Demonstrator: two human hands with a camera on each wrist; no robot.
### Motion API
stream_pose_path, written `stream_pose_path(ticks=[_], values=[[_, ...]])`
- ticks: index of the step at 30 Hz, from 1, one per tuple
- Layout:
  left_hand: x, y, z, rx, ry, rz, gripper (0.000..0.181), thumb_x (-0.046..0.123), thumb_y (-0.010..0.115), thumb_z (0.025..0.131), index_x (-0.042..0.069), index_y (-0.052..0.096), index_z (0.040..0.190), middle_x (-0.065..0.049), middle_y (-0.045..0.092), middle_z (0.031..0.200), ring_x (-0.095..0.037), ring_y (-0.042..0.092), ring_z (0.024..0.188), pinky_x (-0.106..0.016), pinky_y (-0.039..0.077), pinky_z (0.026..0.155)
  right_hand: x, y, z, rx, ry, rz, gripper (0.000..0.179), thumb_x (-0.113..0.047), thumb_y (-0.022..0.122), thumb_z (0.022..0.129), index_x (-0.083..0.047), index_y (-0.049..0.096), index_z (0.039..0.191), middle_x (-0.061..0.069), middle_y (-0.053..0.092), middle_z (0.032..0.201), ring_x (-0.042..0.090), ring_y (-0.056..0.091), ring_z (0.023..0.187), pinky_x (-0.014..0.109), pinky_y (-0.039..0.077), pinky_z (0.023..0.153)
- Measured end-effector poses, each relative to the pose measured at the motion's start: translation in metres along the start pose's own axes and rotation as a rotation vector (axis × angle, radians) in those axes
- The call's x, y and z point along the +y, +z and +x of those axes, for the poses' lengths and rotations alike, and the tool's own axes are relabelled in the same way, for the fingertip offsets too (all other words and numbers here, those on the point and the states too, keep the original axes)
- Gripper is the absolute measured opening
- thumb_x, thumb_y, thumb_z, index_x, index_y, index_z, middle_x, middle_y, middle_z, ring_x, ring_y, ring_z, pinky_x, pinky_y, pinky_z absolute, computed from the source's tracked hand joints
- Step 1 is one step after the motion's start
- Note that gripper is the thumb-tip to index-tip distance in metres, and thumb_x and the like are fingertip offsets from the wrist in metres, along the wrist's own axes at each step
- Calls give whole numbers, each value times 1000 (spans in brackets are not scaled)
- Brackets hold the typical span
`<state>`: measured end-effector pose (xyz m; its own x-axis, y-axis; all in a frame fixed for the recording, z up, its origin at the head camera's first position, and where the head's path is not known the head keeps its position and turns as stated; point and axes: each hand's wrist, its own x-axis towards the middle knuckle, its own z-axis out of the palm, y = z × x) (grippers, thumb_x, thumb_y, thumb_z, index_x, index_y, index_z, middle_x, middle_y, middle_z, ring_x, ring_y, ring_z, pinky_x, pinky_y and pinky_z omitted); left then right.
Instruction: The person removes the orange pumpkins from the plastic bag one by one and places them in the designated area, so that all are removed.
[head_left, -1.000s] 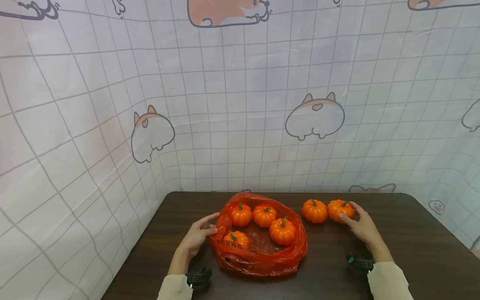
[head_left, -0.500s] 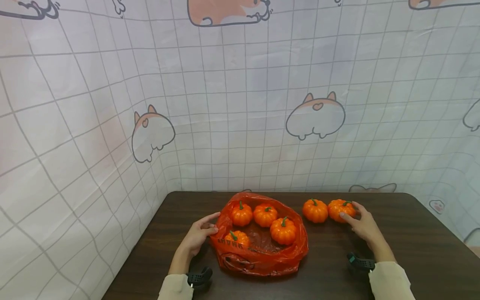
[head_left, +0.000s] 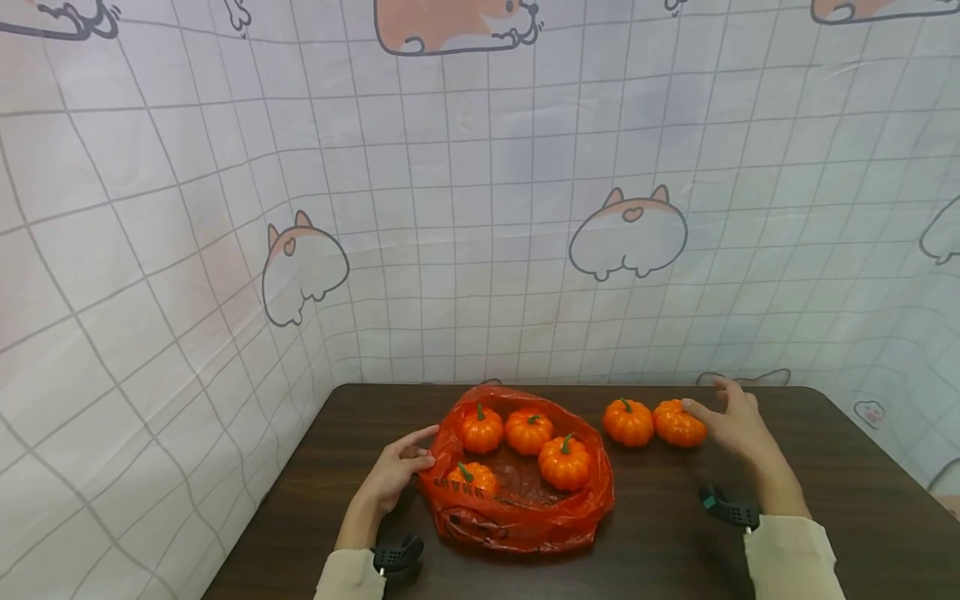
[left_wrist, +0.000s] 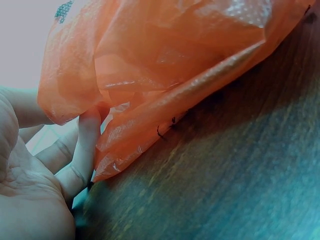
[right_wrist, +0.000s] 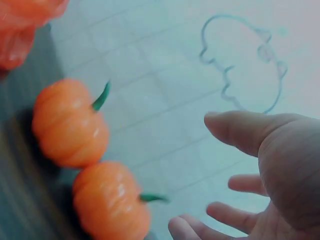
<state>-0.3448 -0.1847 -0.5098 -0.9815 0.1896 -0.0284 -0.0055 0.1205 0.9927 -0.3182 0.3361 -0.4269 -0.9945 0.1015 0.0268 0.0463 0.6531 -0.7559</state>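
A red plastic bag (head_left: 517, 525) stands with its mouth spread wide, several small orange pumpkins (head_left: 565, 463) with green stems inside. At its left side my left hand (head_left: 393, 475) holds the plastic; in the left wrist view, bent fingers (left_wrist: 82, 150) catch a fold of it. My right hand (head_left: 738, 425) hovers over the right end of a pair of pumpkins on the table, fingers spread and holding nothing. The nearer of that pair, the right pumpkin (head_left: 679, 423), lies under my thumb in the head view. The left pumpkin (right_wrist: 71, 123) sits against it, stem up.
The dark wooden table (head_left: 652, 542) ends at a white gridded cloth backdrop (head_left: 480, 317) with cartoon dogs. Another cloth wall (head_left: 187, 375) runs along the left side. Both wrists wear black camera bands (head_left: 397, 557).
My right hand has come off the right pumpkin, rising slightly up and to the right. That pumpkin has tilted, its stem now out of sight in the head view. My left hand stays put.
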Motion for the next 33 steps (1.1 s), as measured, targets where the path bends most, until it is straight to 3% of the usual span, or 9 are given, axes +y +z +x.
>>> stream_pose_path(ticks=[5, 11, 16, 21, 29, 33], values=[[0, 0, 0, 2, 2, 3, 53, 5, 64, 98, 11, 53, 149, -9, 66, 102, -17, 63, 92, -32, 54, 79, -22, -1, -8, -31, -72, 37, 97, -57, 53, 101, 3, 7, 162, 40, 20, 159, 59, 36, 137, 69, 40, 105], [0, 0, 1, 4, 2, 4, 53, 4, 64, 98, 10, 54, 149, -8, 65, 101, -17, 62, 91, -32, 54, 78, -44, 7, -13, -47, -257, 75, 80, -44, 58, 103, -2, 22, 160, 33, 39, 153, 51, 50, 130, 60, 50, 99], [-1, 1, 0, 9, 3, 2, 53, 4, 64, 97, 10, 54, 149, -8, 66, 101, -17, 62, 91, -32, 53, 79, -53, 24, -12, -42, -348, 118, 69, -37, 61, 103, -7, 33, 157, 27, 48, 148, 44, 55, 126, 60, 50, 99], [-2, 0, 0, 10, 1, 7, 53, 5, 64, 97, 11, 54, 149, -8, 66, 102, -17, 62, 92, -32, 53, 80, -56, 46, -8, -73, -418, 170, 62, -30, 67, 100, -9, 41, 153, 22, 56, 140, 36, 60, 119, 49, 52, 94], [-2, -1, 0, 10, 1, 13, 53, 5, 64, 98, 10, 53, 150, -10, 66, 103, -18, 62, 92, -33, 53, 79, -59, 78, -2, -208, -485, 223, 57, -25, 73, 95, -9, 50, 144, 20, 60, 132, 35, 63, 116, 41, 56, 91], [-2, 0, 0, 8, -1, 10, 54, 5, 64, 97, 10, 53, 149, -9, 66, 101, -17, 62, 91, -33, 52, 79, -58, 90, -2, -290, -446, 231, 58, -27, 76, 94, -9, 51, 143, 23, 59, 134, 34, 64, 115, 35, 59, 83]])
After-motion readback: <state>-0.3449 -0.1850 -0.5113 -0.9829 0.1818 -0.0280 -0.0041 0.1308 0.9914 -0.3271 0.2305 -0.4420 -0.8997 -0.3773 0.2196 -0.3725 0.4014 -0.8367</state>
